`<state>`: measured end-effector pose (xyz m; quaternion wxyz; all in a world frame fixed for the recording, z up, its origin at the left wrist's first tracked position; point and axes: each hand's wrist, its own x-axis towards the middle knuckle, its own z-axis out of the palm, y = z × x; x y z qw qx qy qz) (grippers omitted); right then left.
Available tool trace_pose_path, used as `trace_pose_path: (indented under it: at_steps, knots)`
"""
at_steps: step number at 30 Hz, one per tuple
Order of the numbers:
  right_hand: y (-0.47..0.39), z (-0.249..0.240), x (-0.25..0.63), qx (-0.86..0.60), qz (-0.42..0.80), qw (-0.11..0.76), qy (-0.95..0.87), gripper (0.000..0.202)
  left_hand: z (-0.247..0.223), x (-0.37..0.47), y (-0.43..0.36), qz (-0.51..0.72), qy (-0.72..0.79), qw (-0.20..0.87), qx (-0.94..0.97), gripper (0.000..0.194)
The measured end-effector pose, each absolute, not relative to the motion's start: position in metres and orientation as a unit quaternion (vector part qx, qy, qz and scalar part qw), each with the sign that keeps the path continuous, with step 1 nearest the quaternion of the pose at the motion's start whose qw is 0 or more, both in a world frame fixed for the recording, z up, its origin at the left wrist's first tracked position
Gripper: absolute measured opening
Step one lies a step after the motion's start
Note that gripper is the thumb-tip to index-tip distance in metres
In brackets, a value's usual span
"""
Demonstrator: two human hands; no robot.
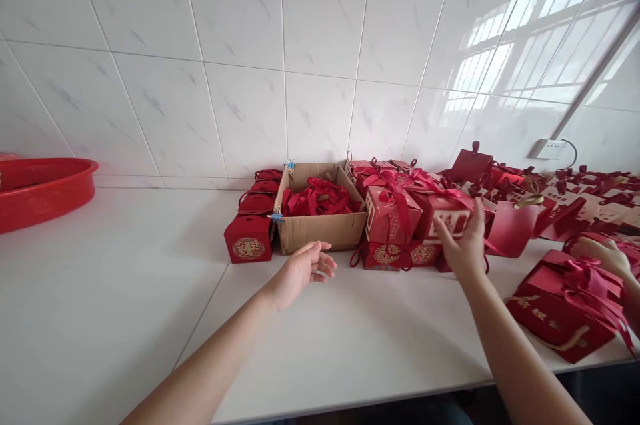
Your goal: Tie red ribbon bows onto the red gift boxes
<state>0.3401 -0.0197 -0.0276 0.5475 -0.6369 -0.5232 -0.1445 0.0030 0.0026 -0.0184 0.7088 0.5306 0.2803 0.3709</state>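
Note:
My left hand (301, 273) hovers over the white counter in front of an open cardboard box (320, 231), its fingers loosely bent and apart, with nothing in it. Inside the cardboard box lies a heap of red ribbons (320, 198). At the stack of gift boxes, my right hand (464, 246) has thumb and fingers spread before a red gift box (428, 227) with a pale panel; whether they touch cannot be made out. Left of that box stands a pinkish-red gift box (387, 215) with a ribbon bow, on top of a dark red box (383, 255) with a gold emblem.
Red boxes (249, 238) stand left of the cardboard box. Another person's hand (603, 255) is at far right, behind a large bow-tied gift box (563, 311). Many red boxes fill the back right. A red basin (47, 195) sits at left, and a tiled wall (240, 118) rises behind.

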Motion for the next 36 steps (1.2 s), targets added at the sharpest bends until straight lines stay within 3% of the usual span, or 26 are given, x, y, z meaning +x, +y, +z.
trace_pose_path:
  at_steps: [8,16,21,36]
  knots:
    - [-0.009,-0.071,0.334,-0.670,-0.201,0.514,-0.496,0.073,-0.023,0.005,0.004,0.358,0.291,0.708,0.535,0.042]
    - [-0.007,-0.072,0.324,-0.656,-0.171,0.541,-0.497,0.107,-0.028,0.009,0.004,0.330,0.309,0.704,0.548,0.037]
    - [-0.003,-0.071,0.325,-0.625,-0.236,0.570,-0.478,0.101,-0.032,0.011,0.004,0.315,0.316,0.705,0.550,0.037]
    - [-0.006,-0.069,0.327,-0.611,-0.230,0.554,-0.516,0.101,-0.040,0.016,0.005,0.290,0.336,0.707,0.551,0.038]
